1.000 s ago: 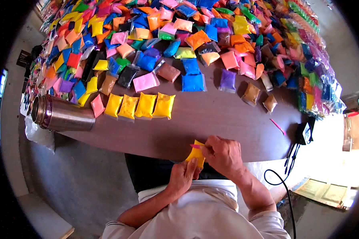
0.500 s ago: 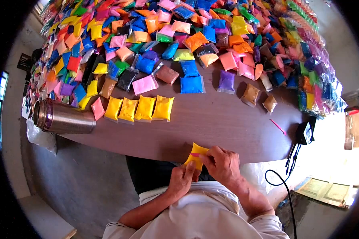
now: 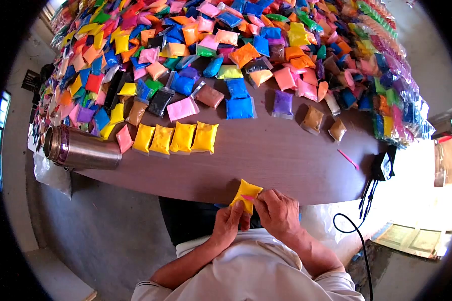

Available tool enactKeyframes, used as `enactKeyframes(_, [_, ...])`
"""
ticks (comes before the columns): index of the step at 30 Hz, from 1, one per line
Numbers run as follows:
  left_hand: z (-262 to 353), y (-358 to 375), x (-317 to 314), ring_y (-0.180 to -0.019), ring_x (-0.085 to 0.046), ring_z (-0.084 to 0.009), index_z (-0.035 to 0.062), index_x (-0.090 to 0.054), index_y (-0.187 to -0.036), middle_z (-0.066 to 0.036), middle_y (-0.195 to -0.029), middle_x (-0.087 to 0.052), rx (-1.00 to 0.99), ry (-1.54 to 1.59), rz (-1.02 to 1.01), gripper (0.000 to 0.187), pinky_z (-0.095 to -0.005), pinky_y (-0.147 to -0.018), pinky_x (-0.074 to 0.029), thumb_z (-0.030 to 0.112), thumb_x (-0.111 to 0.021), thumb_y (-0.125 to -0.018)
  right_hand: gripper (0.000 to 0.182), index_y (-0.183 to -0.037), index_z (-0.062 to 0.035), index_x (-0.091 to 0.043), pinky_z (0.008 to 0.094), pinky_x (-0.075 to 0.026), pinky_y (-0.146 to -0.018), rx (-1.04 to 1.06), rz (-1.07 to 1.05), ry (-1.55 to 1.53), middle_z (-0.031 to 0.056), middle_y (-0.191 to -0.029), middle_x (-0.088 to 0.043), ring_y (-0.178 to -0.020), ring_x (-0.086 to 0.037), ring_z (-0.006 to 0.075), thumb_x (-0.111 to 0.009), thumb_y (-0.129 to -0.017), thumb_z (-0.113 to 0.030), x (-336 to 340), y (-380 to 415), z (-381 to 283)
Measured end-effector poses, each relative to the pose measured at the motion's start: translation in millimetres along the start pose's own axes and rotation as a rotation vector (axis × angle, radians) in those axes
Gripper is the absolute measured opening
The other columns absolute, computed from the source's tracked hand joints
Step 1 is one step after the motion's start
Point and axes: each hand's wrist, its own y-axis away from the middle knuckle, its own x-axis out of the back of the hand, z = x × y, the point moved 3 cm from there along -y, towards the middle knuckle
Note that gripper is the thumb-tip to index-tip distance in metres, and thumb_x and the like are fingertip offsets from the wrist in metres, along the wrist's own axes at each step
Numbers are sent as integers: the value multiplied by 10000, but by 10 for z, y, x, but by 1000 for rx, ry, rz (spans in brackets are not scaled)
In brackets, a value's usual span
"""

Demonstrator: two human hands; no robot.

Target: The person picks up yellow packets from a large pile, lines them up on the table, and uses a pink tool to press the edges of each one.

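The yellow packet [image 3: 245,192] sits pinched between both hands at the near table edge, long axis running up and away from the person, top end pointing toward the heap. Far beyond the hands spreads the heap of coloured packets [image 3: 246,45]; nearer, ahead and to the left, four yellow packets [image 3: 176,138] lie finished in a row, so most seems left. The left hand [image 3: 229,223] grips its lower end; the right hand [image 3: 275,213] pinches a pink strip [image 3: 247,197] against it.

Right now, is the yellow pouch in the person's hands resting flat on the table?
No: the yellow pouch is held up between left hand and right hand at the table edge.
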Motion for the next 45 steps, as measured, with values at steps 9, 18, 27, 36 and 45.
enactKeyframes(9, [27, -4, -14, -531, -535, -106, 24, -594, -771, -46, -654, -572, 17, 38, -71, 551, -237, -502, -433, 514, -441, -969, 184, -757, -53, -566, 387, -476, -542, -116, 176, 211, 123, -697, -602, -644, -615, 334, -701, -830, -155, 164, -155, 266])
enactKeyframes(18, [11, -11, -36, -526, -529, -102, 27, -589, -779, -45, -647, -564, 40, 64, -54, 527, -231, -492, -427, 500, -456, -968, 163, -756, -54, -574, 414, -473, -531, 91, -5, 12, 115, -689, -603, -598, -605, 314, -697, -806, -148, 26, -88, 77])
enactKeyframes(27, [31, -22, -70, -518, -504, -72, 33, -593, -767, -3, -603, -542, -56, -70, -10, 482, -215, -483, -399, 436, -458, -994, 150, -809, -73, -605, 428, -494, -586, -117, 126, 45, 108, -750, -615, -664, -622, 333, -635, -864, -209, 277, -215, 330])
enactKeyframes(36, [116, -23, -89, -523, -468, -59, 21, -582, -771, -13, -598, -522, -114, -245, -3, 454, -224, -482, -386, 393, -467, -1002, 180, -713, -57, -581, 405, -483, -520, 19, -52, 84, 104, -639, -611, -573, -612, 315, -686, -800, -174, 108, -270, 7])
enactKeyframes(45, [87, -30, -106, -489, -483, -111, 21, -552, -652, -34, -536, -527, -154, -408, 45, 523, -282, -463, -380, 358, -413, -1026, 130, -761, -46, -590, 399, -490, -540, -23, 65, -32, 119, -701, -627, -632, -623, 326, -656, -819, -141, 270, -348, 133])
